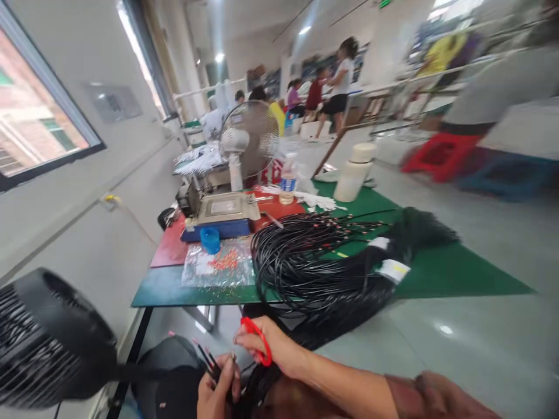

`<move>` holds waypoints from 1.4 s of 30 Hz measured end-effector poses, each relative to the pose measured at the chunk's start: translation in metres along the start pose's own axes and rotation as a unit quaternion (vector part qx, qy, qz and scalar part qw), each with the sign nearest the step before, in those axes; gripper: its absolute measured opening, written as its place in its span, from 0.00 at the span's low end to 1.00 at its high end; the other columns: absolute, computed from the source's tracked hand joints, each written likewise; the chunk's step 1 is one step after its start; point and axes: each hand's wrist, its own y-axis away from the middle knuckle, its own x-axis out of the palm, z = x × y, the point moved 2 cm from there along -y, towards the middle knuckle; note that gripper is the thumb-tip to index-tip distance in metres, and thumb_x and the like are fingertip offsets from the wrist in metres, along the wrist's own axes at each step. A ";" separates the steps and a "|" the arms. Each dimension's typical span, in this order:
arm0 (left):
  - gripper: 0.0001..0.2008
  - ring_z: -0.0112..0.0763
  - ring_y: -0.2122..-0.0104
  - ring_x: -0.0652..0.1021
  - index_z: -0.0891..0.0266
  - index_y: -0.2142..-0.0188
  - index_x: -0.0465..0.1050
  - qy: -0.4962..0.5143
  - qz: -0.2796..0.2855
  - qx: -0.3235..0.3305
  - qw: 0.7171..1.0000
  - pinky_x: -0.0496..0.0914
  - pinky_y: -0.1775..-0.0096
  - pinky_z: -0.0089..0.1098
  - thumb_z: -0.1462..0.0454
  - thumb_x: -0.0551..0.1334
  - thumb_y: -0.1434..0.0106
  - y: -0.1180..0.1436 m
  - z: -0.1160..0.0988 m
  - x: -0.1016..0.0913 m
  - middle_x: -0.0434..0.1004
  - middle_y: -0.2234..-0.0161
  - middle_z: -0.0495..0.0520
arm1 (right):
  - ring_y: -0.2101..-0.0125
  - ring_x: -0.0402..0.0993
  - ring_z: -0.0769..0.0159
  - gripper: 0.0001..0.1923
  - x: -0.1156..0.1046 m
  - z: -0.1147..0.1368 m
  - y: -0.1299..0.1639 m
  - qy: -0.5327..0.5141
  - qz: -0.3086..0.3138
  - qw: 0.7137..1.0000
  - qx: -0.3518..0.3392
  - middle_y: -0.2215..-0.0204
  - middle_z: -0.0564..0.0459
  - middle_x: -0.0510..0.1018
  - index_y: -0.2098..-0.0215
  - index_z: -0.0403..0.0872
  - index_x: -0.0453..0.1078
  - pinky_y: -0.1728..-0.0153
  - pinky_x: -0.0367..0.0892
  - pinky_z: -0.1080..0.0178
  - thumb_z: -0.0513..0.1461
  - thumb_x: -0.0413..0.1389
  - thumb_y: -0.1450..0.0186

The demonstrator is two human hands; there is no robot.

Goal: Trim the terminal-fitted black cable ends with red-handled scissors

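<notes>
My left hand (213, 391), low in the view, is closed around a few black cables (211, 362) whose thin pinkish ends stick up past the fingers. Close beside it, my right hand (276, 342) grips scissors (267, 351) by their red handles. The blades are small and blurred near the left fingertips, and whether they touch a cable I cannot tell. More black cable hangs below the hands over my lap. A large bundle of black cables (305, 279) lies on the green table top (463, 273) and droops over its front edge.
A clear plastic bag (196, 273) with small orange pieces lies beside a blue cup (210, 240) and a metal-topped machine (225, 209). Behind are a bottle (287, 183), white gloves (321, 202) and a cream flask (354, 174). A black fan (52, 343) stands at left. People work farther back.
</notes>
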 end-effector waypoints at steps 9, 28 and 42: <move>0.11 0.12 0.87 0.54 0.63 0.80 0.64 0.061 0.050 -0.045 0.996 0.45 0.79 0.28 0.57 0.58 0.50 -0.002 -0.007 0.006 0.54 0.90 0.39 | 0.86 0.52 0.78 0.23 0.002 -0.005 -0.018 0.062 0.049 0.997 0.007 0.88 0.60 0.61 0.76 0.40 0.69 0.85 0.49 0.71 0.53 0.59 0.51; 0.16 0.13 0.83 0.55 0.64 0.72 0.68 0.020 -0.117 -0.019 0.993 0.48 0.78 0.26 0.54 0.62 0.56 -0.014 -0.009 -0.008 0.54 0.85 0.39 | 0.82 0.50 0.74 0.28 -0.011 0.003 -0.018 0.568 0.158 0.805 -0.065 0.85 0.57 0.63 0.80 0.45 0.68 0.79 0.43 0.68 0.58 0.44 0.41; 0.17 0.14 0.85 0.55 0.65 0.71 0.69 -0.003 -0.122 -0.006 0.993 0.47 0.78 0.27 0.54 0.62 0.55 -0.014 -0.008 -0.009 0.56 0.88 0.39 | 0.85 0.49 0.76 0.23 -0.017 -0.008 -0.026 0.487 0.124 0.862 -0.062 0.89 0.58 0.60 0.87 0.43 0.65 0.81 0.44 0.68 0.51 0.53 0.44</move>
